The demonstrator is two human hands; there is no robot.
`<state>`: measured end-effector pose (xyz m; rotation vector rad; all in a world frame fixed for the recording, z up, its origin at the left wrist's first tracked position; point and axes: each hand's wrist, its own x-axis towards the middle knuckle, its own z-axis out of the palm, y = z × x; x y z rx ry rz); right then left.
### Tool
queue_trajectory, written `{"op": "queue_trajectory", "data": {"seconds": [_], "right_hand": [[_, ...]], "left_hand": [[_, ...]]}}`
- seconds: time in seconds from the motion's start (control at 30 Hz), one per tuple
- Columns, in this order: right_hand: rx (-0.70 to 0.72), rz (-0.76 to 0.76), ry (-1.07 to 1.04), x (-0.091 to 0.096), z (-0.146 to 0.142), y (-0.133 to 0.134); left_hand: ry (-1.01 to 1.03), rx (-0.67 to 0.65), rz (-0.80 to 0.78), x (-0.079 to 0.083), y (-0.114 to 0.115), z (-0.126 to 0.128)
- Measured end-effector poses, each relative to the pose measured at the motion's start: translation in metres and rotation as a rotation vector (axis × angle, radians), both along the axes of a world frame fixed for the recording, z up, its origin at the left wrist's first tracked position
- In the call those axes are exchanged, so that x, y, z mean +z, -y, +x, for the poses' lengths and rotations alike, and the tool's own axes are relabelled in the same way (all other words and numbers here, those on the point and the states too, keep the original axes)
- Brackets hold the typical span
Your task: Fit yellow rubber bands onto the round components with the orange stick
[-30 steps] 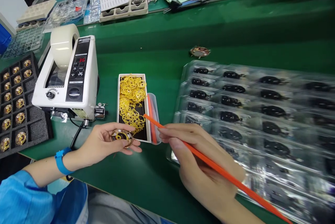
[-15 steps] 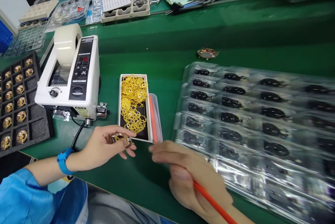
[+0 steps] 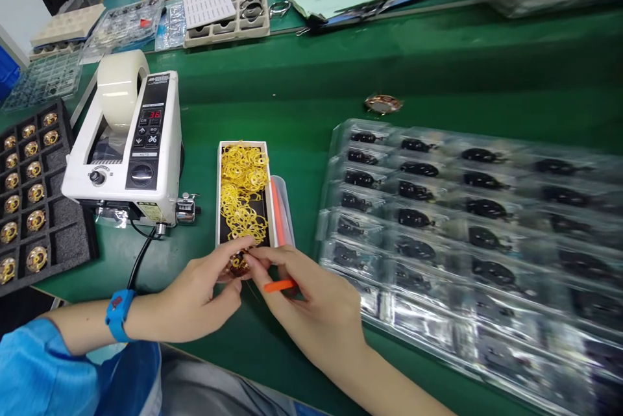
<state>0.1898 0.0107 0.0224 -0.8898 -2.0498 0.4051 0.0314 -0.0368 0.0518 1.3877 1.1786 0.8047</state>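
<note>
Both hands pinch one small round coil part [image 3: 238,264]: left hand [image 3: 202,296] cradles it, right hand [image 3: 311,302] also grips an orange stick [image 3: 279,285], above the green bench [image 3: 311,124] beside the box of yellow rings [image 3: 242,192].

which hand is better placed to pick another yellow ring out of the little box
Right, probably. The left hand grips the small round part, so it is occupied. The right hand holds only the orange stick and its fingertips sit beside the box of yellow rings.

Green bench [image 3: 302,111]; tape dispenser [image 3: 131,143]; blister trays [image 3: 467,221].
</note>
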Motion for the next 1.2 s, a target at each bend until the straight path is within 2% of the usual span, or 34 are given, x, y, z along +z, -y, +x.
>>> {"op": "queue_trajectory", "data": {"seconds": [0.17, 0.27, 0.37, 0.43, 0.53, 0.73, 1.07, 1.13, 1.2], "right_hand": [[0.046, -0.042, 0.005, 0.0, 0.002, -0.003], [0.131, -0.056, 0.001, 0.003, 0.003, -0.006], [0.206, -0.154, -0.037, 0.008, 0.004, -0.007], [0.192, -0.173, -0.051, 0.01, 0.006, -0.006], [0.117, -0.097, -0.046, 0.007, 0.008, -0.006], [0.064, -0.014, -0.026, 0.001, 0.006, -0.006], [0.081, -0.01, -0.006, 0.007, 0.004, -0.008], [0.099, -0.022, -0.014, 0.007, 0.003, -0.007], [0.142, -0.106, -0.048, 0.009, 0.005, -0.005]], "left_hand": [[-0.132, -0.066, 0.083, 0.004, -0.001, 0.001], [-0.162, -0.039, 0.091, 0.002, -0.001, 0.001], [-0.162, 0.029, 0.053, -0.002, -0.002, 0.0], [-0.126, 0.052, 0.018, -0.003, -0.003, -0.001], [-0.081, 0.024, 0.004, -0.001, -0.002, -0.001], [-0.123, -0.02, 0.099, 0.003, 0.0, 0.001], [-0.164, -0.139, 0.215, -0.001, 0.0, 0.002], [-0.175, -0.129, 0.219, -0.001, 0.0, 0.002], [-0.189, -0.089, 0.194, -0.002, 0.0, 0.001]]}}
